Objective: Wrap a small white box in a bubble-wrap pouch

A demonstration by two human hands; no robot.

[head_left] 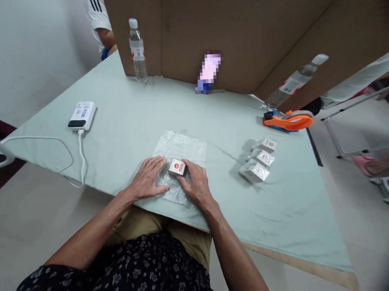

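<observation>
A small white box with a red mark lies on a sheet of bubble wrap near the table's front edge. My left hand lies flat on the wrap, fingers stretched toward the box's left side. My right hand rests on the wrap at the box's right, fingertips touching it. Neither hand lifts the box.
Three small wrapped boxes lie to the right. An orange tape dispenser, two water bottles, a power bank with cable and a cardboard screen stand on the pale green table. Another person's sleeve shows at the back.
</observation>
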